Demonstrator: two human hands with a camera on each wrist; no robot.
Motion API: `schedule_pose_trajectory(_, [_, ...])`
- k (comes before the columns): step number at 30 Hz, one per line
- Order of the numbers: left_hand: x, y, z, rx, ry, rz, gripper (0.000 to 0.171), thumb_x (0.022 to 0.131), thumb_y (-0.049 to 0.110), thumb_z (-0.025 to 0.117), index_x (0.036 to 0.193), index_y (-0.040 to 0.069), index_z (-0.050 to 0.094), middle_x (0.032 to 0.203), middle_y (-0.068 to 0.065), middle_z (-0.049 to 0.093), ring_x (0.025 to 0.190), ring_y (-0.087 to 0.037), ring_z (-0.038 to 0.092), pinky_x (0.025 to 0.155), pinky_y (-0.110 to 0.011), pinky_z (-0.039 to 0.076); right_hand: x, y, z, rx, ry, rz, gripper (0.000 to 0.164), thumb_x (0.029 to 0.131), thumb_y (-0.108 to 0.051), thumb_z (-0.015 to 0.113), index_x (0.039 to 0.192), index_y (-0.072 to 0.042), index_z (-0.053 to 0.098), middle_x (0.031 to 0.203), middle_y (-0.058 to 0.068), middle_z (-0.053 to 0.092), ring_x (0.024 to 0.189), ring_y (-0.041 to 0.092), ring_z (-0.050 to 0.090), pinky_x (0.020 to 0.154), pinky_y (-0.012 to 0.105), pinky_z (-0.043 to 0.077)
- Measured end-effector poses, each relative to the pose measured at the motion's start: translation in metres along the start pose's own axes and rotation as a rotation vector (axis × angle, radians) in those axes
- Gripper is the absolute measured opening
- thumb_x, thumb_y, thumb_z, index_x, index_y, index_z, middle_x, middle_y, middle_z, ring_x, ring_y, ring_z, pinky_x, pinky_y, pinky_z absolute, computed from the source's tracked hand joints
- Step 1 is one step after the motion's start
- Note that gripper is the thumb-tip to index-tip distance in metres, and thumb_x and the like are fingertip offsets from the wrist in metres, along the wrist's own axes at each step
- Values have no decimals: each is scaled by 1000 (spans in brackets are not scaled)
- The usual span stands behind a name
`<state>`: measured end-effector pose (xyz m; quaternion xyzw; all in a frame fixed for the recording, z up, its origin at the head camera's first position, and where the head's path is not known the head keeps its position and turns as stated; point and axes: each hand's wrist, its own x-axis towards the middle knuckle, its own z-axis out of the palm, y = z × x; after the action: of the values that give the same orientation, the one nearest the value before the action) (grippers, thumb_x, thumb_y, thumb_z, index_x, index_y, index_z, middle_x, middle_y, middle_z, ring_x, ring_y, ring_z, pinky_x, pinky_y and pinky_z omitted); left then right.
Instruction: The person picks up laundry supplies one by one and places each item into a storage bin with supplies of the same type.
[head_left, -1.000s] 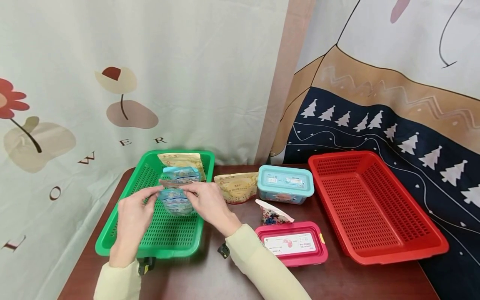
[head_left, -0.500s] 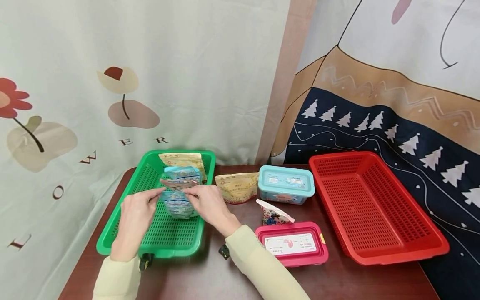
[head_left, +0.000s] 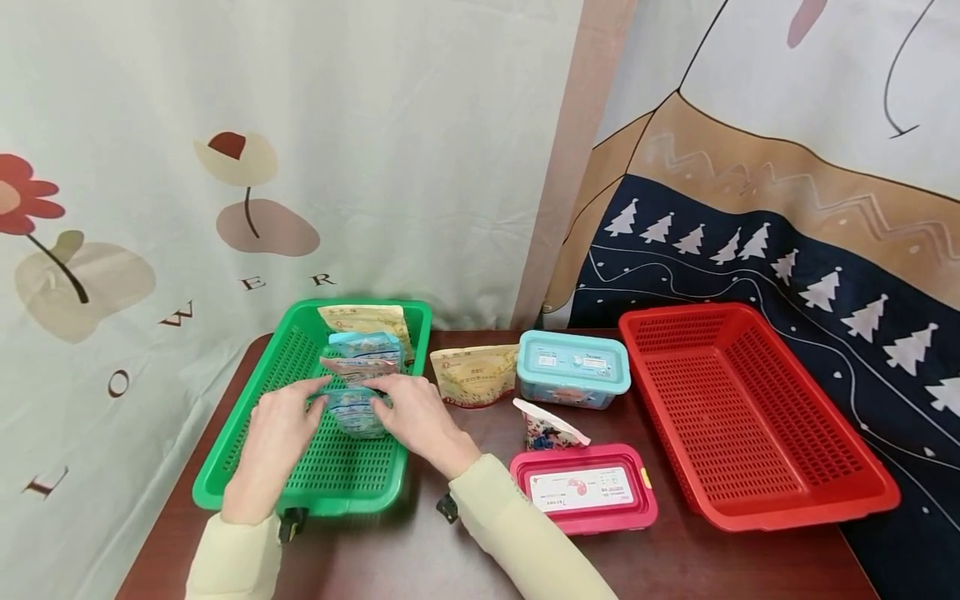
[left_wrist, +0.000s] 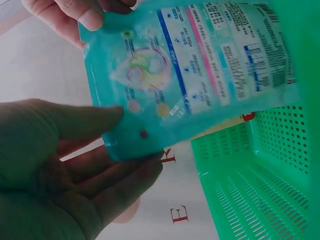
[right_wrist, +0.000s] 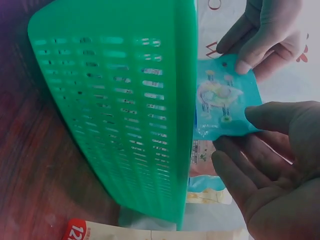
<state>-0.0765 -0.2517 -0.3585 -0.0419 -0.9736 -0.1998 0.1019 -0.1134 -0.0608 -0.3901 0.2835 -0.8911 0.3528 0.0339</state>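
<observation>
A teal stand-up pouch [head_left: 360, 418] with printed panels stands upright in the green basket [head_left: 341, 504], at the front of a row of pouches. My left hand [head_left: 279, 433] pinches its upper left corner, thumb on the near face and fingers behind, as the left wrist view shows. At the opposite upper corner, my right hand [head_left: 422, 415] pinches the pouch the same way. Directly behind it are a pinkish-brown pouch [head_left: 362, 368], a light blue pouch [head_left: 367, 343] and a cream pouch [head_left: 366, 317]. The right wrist view shows the teal pouch [right_wrist: 220, 97] rising above the basket rim.
Right of the basket stand another cream pouch [head_left: 476, 375] and a light blue lidded box [head_left: 573, 367]. Nearer are a small floral pouch [head_left: 547, 429] and a pink lidded box [head_left: 585, 492]. A red basket [head_left: 712, 417] sits at the right; a curtain [head_left: 405, 167] hangs behind.
Both thumbs have slid a little down the teal pouch's near face, spreading from the index fingers. The pouch has settled slightly lower and nearer; the other things stay put.
</observation>
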Motion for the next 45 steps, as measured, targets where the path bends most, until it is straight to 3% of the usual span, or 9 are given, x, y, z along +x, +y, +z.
schedule_pose_trajectory(4, [1,0,1,-8,-39,-4,40,95,3,71,134,-5,65,124,-34,65,42,-17,39,41,-34,33,-2,-3,-1,-46,-2,0,34,101,-21,70,135,-16,71,128,-1,72,76,7,68,63,19,51])
schedule_pose_trajectory(7, [0,2,0,-22,-65,-18,46,95,6,72,139,-3,61,132,-34,61,42,-19,40,43,-35,34,-4,-5,-2,-74,7,-6,36,100,-23,70,136,-16,70,129,-2,71,103,12,71,80,23,56])
schedule_pose_trajectory(9, [-1,3,-2,-21,-68,-25,49,96,9,72,142,-2,60,137,-33,58,46,-24,49,44,-37,39,-5,-6,-3,-86,17,-10,37,100,-24,70,136,-17,69,129,-2,71,108,12,70,84,25,56])
schedule_pose_trajectory(12, [-3,4,-5,-16,-48,-31,52,96,12,73,144,1,58,143,-31,55,78,-41,67,57,-50,52,-9,-8,-5,-119,48,-21,37,100,-25,71,136,-17,69,129,-3,70,113,12,68,89,26,55])
schedule_pose_trajectory(16, [-5,8,-8,-19,11,-12,54,95,14,74,145,2,57,145,-28,54,125,-53,54,85,-69,50,-17,-12,-8,-161,102,-26,37,100,-28,70,136,-18,68,134,-2,68,121,17,64,100,31,52])
schedule_pose_trajectory(19, [-7,11,-8,-28,66,11,53,94,13,75,143,0,58,144,-28,54,129,-53,50,92,-72,46,-24,-14,-11,-173,141,-18,37,101,-29,68,136,-17,68,138,-1,65,126,20,61,106,34,49])
schedule_pose_trajectory(31, [-13,37,-2,-174,395,121,43,89,8,77,132,4,69,134,-20,66,123,-43,60,88,-63,50,-60,-9,-39,-72,248,35,44,100,-30,68,140,-14,64,146,3,58,136,22,52,113,41,43])
schedule_pose_trajectory(41, [-16,64,8,-288,406,270,48,86,6,79,133,5,68,141,-12,62,130,-35,57,99,-56,48,-92,5,-69,16,409,54,45,95,-23,73,138,-9,66,145,7,60,135,26,53,110,46,44])
schedule_pose_trajectory(45, [-15,74,14,-349,427,353,52,81,1,82,132,7,70,145,-11,60,129,-34,59,106,-29,45,-104,13,-81,3,456,65,44,95,-20,74,137,-10,66,145,6,60,135,27,54,111,46,44])
